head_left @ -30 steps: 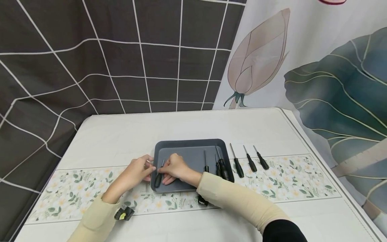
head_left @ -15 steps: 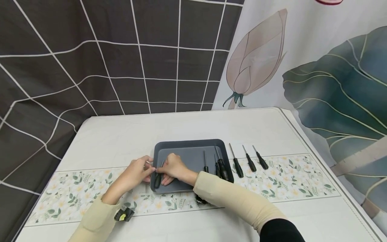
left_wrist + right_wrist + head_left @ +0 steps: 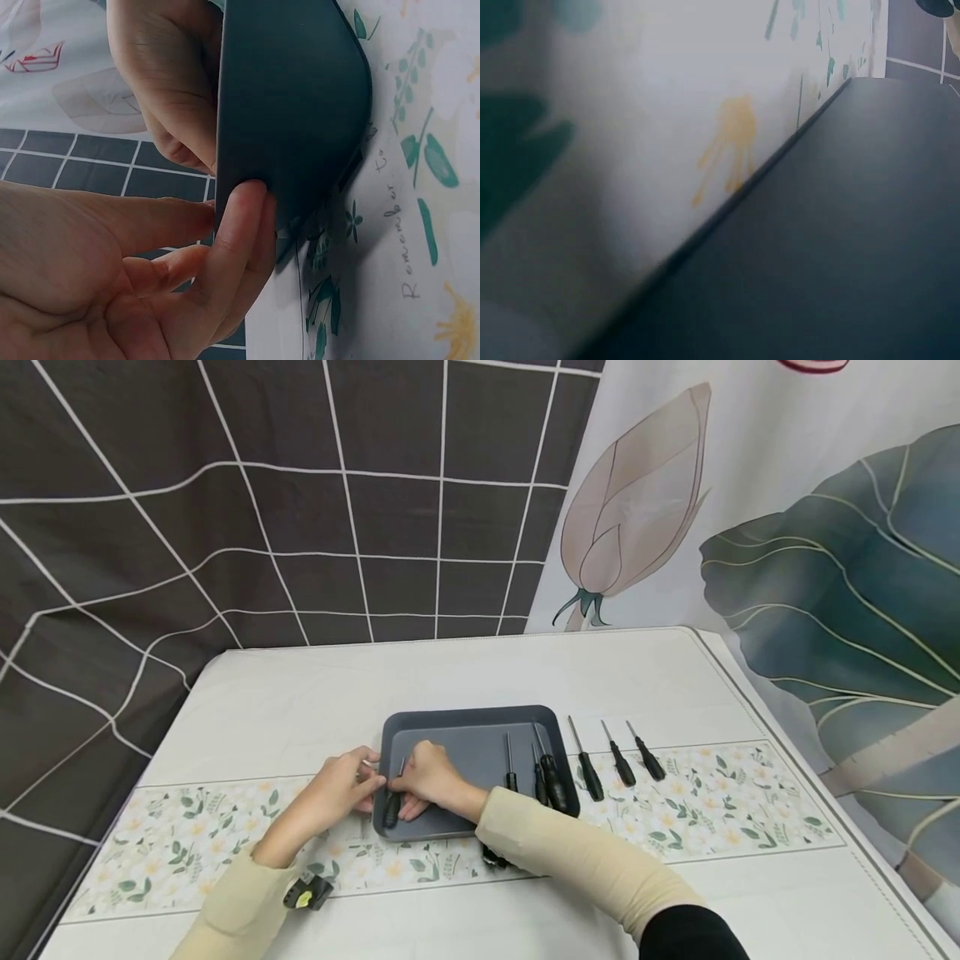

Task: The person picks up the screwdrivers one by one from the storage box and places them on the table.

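Observation:
A grey tray (image 3: 465, 727) lies on the table. At its left side my left hand (image 3: 339, 789) pinches the rim; in the left wrist view its fingers (image 3: 238, 225) press the outer wall and the thumb meets the edge. Inside the tray's left end lies a black-handled screwdriver (image 3: 392, 810). My right hand (image 3: 433, 777) reaches into the tray and pinches that screwdriver near the top of its handle; the hand partly covers its shaft. In the right wrist view only the tray (image 3: 840, 225) and tablecloth show clearly, so the right fingers are hidden there.
Several more screwdrivers lie in the tray's right part, among them a thin one (image 3: 511, 772) and a thick one (image 3: 553, 781). Right of the tray, three screwdrivers lie in a row: a long one (image 3: 589, 772), a middle one (image 3: 622, 766) and a short one (image 3: 652, 762).
My right hand and forearm have shifted slightly left, with the fingertips staying at the left screwdriver. The left hand keeps its hold on the tray rim.

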`<state>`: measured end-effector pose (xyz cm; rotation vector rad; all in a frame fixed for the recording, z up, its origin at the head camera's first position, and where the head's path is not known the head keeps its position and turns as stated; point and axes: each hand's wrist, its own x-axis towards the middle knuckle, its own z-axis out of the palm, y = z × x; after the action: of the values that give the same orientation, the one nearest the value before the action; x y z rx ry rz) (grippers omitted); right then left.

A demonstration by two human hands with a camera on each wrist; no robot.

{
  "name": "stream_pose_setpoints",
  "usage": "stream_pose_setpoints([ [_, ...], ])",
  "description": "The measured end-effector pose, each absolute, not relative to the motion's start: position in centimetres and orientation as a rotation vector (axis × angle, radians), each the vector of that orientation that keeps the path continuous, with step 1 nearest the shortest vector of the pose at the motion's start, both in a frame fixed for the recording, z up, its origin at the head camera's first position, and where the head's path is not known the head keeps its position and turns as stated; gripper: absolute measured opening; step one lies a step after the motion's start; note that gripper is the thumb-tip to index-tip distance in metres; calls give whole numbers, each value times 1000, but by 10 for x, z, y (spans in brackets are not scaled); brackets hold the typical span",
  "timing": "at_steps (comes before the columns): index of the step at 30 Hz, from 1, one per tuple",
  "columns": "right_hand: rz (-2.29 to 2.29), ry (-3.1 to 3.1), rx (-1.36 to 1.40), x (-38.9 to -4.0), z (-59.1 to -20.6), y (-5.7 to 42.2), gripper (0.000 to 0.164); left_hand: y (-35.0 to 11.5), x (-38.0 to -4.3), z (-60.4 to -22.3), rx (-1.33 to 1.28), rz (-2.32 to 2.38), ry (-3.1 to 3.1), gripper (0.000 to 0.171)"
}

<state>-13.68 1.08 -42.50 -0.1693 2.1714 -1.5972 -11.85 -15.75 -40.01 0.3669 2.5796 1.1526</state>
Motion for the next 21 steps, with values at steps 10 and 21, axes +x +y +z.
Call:
stream_pose_setpoints([
  [10,-1540,2207,-222,-139,-426,11,26,-157,-118,-400,355,1151,2579,35],
  [21,-1399,2326,-280,-139,-422,9,29,-158,-118,-402,363,1157,2574,36],
])
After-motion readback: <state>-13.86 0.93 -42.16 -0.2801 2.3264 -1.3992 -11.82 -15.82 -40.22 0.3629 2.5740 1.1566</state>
